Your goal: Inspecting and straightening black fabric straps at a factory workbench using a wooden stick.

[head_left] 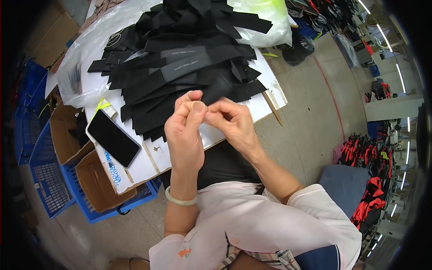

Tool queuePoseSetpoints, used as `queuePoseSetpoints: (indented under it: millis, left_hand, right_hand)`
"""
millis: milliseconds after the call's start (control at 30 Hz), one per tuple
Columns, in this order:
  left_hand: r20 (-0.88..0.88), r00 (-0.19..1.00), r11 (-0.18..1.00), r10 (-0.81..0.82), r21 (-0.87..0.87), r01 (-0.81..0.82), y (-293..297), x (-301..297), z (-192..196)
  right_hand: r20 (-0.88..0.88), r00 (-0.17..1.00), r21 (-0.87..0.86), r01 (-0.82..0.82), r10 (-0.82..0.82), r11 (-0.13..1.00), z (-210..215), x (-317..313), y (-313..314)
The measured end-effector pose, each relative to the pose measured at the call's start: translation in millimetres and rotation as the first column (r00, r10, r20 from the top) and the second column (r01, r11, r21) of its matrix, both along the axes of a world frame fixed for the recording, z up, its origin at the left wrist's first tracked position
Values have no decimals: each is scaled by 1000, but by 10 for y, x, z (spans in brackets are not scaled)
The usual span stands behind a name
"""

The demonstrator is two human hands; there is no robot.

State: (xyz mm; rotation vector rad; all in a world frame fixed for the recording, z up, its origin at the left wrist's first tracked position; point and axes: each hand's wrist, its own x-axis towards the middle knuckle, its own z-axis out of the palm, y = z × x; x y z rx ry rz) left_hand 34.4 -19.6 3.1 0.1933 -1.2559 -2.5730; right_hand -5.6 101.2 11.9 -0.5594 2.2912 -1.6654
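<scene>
A large pile of black fabric strips (144, 85) lies on the white table, with pale print on a few of them. In front of it my left hand (186, 123) and my right hand (234, 123) meet, thumbs and fingers pinched together. A small black fabric piece (217, 88), blurred by motion, sticks up from between them. Both hands seem to grip its lower end, though the fingers hide the exact hold. A pale bangle (181, 201) circles my left wrist.
A dark phone (113, 137) lies on the table (162, 157) left of my hands. Clear plastic bags (74, 85) flank the pile. Cardboard boxes (101, 182) sit in blue crates (47, 173) at left. A wooden stick (273, 108) juts past the table's right edge. Red and black garments (366, 157) are at right.
</scene>
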Motion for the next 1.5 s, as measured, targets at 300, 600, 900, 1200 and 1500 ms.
queuePoseSetpoints:
  millis: [300,600,900,1200,1500]
  left_hand:
    - [88,995,998,-48,40,44,-94,72,49]
    - [60,974,944,-218,266,195,-146,101,64]
    - [-14,967,925,-253,290,246,-115,132,57]
    - [71,985,939,-159,318,129,-172,264,79]
    - [3,992,985,-129,113,128,-242,308,48]
  right_hand:
    - [580,729,-675,180,364,716,25,-62,58]
    - [428,873,-568,61,231,820,121,-26,70]
    - [619,486,-783,442,618,437,-26,93,6]
    - [410,889,-545,59,205,836,117,191,54]
    - [617,634,-742,270,467,614,27,211,-69]
